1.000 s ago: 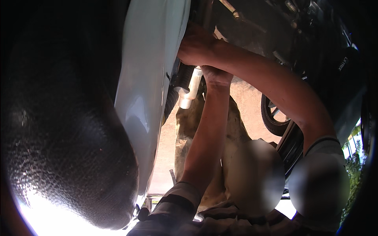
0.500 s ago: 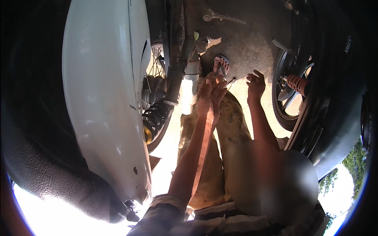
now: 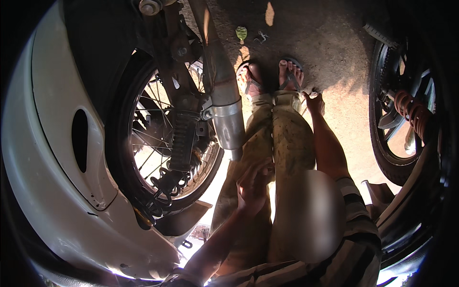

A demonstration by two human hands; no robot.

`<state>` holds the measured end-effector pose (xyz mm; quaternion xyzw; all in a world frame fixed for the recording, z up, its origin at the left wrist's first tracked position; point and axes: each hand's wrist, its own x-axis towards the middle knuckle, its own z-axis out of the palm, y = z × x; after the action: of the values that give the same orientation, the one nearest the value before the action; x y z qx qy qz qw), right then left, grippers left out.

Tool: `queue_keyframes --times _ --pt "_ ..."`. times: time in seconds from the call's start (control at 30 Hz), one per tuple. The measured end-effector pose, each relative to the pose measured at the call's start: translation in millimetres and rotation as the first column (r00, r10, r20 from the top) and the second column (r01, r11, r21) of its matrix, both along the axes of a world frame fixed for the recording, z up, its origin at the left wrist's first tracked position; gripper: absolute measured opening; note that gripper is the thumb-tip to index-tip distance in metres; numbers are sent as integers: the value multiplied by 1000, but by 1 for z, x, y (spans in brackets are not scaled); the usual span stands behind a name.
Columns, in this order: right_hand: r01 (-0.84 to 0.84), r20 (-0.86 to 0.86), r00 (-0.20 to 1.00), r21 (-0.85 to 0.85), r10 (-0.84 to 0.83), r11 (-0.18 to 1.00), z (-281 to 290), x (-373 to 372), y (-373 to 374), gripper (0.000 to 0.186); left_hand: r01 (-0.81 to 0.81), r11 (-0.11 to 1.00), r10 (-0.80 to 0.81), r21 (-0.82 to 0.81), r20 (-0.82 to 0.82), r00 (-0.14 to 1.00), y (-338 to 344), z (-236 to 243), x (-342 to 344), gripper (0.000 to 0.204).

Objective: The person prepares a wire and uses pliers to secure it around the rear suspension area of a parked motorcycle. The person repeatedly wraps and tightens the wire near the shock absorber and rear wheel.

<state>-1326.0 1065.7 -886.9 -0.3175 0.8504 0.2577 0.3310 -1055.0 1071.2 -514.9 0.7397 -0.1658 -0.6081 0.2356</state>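
The person's right hand (image 3: pixel 315 104) reaches low beside a flip-flop (image 3: pixel 290 76), fingertips at a small indistinct object (image 3: pixel 313 91); I cannot tell whether they pinch it. The blurred left hand (image 3: pixel 255 185) is curled before the trousers (image 3: pixel 291 138), grip unclear, near a motorcycle muffler (image 3: pixel 228 123).

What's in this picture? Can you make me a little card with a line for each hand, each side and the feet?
Left hand: in front of the trousers, fingers curled; can't tell if it holds anything
Right hand: low beside the right trouser leg; something small at its fingertips, too unclear to name
Left side: white panel, spoked wheel, silver exhaust pipe
Right side: another wheel, reddish spring
Feet: in sandals, on the ground
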Motion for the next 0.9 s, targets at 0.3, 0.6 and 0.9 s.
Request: queue_keyframes --times 0.3,0.6,0.9 --pt "208 419 906 -564 60 799 51 5 -21 16 174 865 88 -470 485 870 -132 36 35 43" --pt "81 800 567 -294 198 952 302 128 -248 32 -67 995 98 -78 545 833 -210 2 106 59" --pt "-89 964 237 142 -118 986 347 179 -230 41 -61 998 35 31 542 840 -225 2 109 30"
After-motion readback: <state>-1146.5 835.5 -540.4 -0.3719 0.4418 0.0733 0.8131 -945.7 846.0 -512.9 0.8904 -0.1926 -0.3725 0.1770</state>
